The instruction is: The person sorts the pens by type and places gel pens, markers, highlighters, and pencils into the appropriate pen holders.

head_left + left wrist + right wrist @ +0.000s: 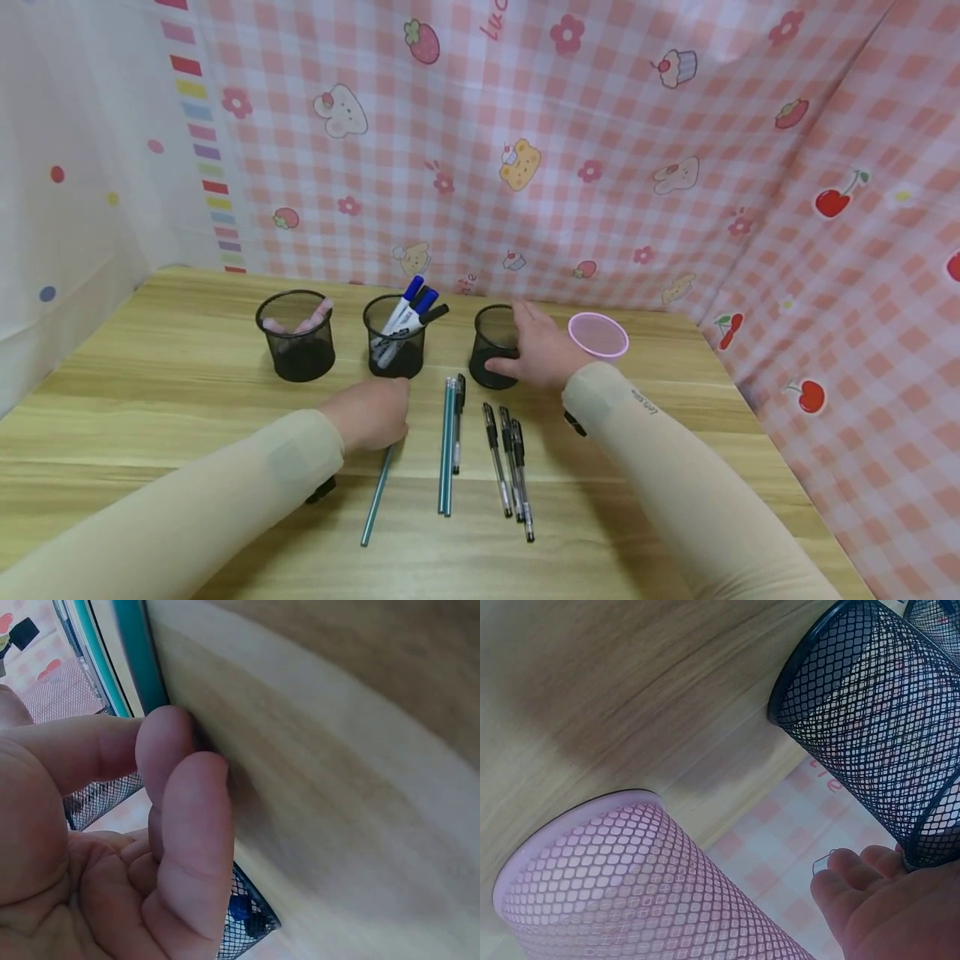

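My left hand (367,414) pinches a teal pencil (377,500) that lies slanted on the table; in the left wrist view the fingertips meet at the pencil (144,656). My right hand (546,348) is at the right side of a black mesh pen cup (493,367), thumb in front of it and fingers by its rim. In the right wrist view the fingers reach the rim of that cup (877,712) without curling round it. Between the hands lie two teal pencils (446,450) and a black pen (458,425). Several black gel pens (510,462) lie to their right.
A black mesh cup (303,358) with pink sticks stands at the left. Beside it, another black cup (397,362) holds blue and black markers (411,317). A pink mesh cup (597,335) stands right of my right hand. Patterned cloth (465,125) hangs behind the table (187,375).
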A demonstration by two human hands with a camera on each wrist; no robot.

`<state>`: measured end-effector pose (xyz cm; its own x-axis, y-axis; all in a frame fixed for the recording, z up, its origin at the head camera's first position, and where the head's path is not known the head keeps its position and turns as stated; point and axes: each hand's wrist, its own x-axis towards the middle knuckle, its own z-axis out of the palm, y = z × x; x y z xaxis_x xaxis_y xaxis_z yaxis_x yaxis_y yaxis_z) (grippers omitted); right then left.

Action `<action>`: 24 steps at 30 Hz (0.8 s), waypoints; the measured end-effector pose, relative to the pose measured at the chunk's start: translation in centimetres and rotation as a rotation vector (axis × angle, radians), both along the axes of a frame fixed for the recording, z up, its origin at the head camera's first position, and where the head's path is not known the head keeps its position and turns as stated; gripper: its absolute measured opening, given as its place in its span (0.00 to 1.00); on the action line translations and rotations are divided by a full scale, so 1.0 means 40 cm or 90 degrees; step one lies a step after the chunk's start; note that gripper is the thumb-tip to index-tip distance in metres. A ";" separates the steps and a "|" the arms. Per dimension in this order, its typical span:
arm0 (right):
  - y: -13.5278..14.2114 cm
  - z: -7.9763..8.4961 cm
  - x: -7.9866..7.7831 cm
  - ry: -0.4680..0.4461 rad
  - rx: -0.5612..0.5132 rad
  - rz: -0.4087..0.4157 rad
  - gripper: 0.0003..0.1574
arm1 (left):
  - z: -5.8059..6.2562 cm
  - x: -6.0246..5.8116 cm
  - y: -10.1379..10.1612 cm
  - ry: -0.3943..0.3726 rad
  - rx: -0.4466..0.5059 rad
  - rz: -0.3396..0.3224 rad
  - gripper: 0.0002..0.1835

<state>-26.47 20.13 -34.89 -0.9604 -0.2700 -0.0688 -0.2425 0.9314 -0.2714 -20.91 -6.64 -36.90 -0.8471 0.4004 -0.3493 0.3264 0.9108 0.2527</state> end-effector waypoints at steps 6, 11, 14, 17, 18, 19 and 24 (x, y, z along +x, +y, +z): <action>-0.001 0.000 0.000 0.001 0.000 0.003 0.74 | -0.002 -0.003 0.005 -0.013 0.013 0.021 0.36; -0.001 0.001 -0.001 -0.003 0.000 0.004 0.74 | -0.001 -0.001 0.008 -0.015 0.026 0.036 0.39; -0.001 0.000 -0.001 -0.004 0.000 0.001 0.74 | -0.001 0.001 0.006 -0.018 0.044 0.045 0.36; -0.001 0.000 -0.001 -0.002 0.002 -0.001 0.74 | -0.003 0.002 -0.001 -0.017 0.072 0.056 0.32; -0.001 0.000 -0.001 -0.001 0.001 -0.002 0.74 | -0.003 0.002 -0.004 -0.015 0.084 0.060 0.30; -0.001 0.000 -0.001 0.000 0.001 -0.002 0.74 | -0.002 0.002 -0.007 -0.013 0.096 0.064 0.30; 0.001 0.000 -0.003 0.001 0.010 0.004 0.74 | 0.032 0.013 -0.012 -0.006 0.183 0.090 0.32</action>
